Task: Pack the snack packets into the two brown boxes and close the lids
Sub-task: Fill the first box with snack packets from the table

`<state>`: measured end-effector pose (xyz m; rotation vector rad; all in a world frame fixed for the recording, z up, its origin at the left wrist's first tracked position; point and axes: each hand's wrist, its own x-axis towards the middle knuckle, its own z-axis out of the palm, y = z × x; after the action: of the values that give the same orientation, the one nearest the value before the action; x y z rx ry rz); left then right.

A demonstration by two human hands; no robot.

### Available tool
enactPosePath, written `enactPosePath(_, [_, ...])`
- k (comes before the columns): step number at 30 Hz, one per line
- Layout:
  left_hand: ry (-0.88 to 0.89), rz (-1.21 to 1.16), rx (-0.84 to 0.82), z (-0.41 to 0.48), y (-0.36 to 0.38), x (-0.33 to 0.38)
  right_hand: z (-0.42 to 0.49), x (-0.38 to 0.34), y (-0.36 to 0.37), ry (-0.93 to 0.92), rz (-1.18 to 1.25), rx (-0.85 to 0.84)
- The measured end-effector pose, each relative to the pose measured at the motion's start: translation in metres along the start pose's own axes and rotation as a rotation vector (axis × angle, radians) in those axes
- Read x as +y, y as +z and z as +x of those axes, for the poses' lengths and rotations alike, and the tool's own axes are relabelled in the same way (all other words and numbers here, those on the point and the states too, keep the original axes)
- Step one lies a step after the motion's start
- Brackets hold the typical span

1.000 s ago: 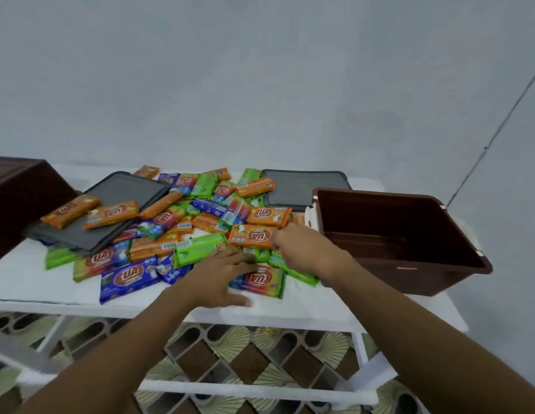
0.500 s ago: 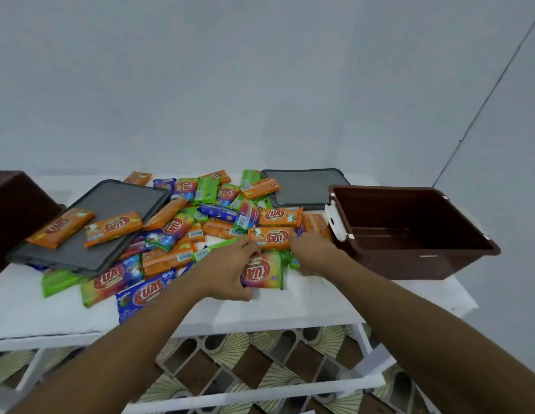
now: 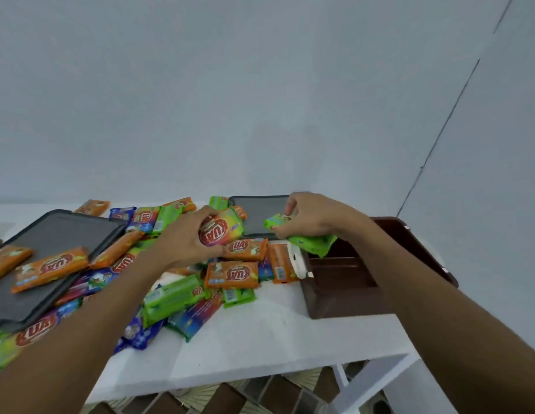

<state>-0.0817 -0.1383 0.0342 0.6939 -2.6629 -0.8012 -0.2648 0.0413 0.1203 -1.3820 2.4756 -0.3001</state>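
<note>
the person's right hand (image 3: 312, 218) is closed around green packets (image 3: 311, 242) held over the near-left corner of the open brown box (image 3: 344, 291) at 3 o'clock, while the left hand (image 3: 182, 240) grips a rainbow packet (image 3: 220, 230) above the pile of snack packets (image 3: 230, 273), which spreads on the white table (image 3: 260, 348) from 9 o'clock to the centre. these wrappers look light, soft and a little slippery, so i think it is best to pinch them across the flat middle, not at the thin sealed ends. two grey lids (image 3: 48, 243) lie among the pile.

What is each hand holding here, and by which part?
Left hand: rainbow packet, gripped at its left end. Right hand: green packets, pinched along their top edge, above the brown box.
</note>
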Motion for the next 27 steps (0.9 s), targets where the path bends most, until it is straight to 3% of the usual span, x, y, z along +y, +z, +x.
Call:
enactPosePath(4, [0.089,0.035,-0.079,0.039,0.023,0.066,0.002,0.089,-0.03,-0.036,-0.06,-0.023])
enactPosePath(11, [0.234,0.122,-0.444,0.116,0.108,0.169,0.027,0.217,-0.004,-0.125,-0.104,-0.336])
enactPosePath(17, [0.072,0.485,-0.671,0.139,0.18,0.17,0.059,0.264,0.031,-0.262,-0.239,-0.416])
enactPosePath(23, [0.08,0.828,-0.525,0.133,0.197,0.167,0.06,0.268,0.04,-0.371,-0.488,-0.298])
enactPosePath(27, [0.103,0.831,-0.594,0.13,0.196,0.169,0.05,0.264,0.043,-0.346,-0.579,-0.345])
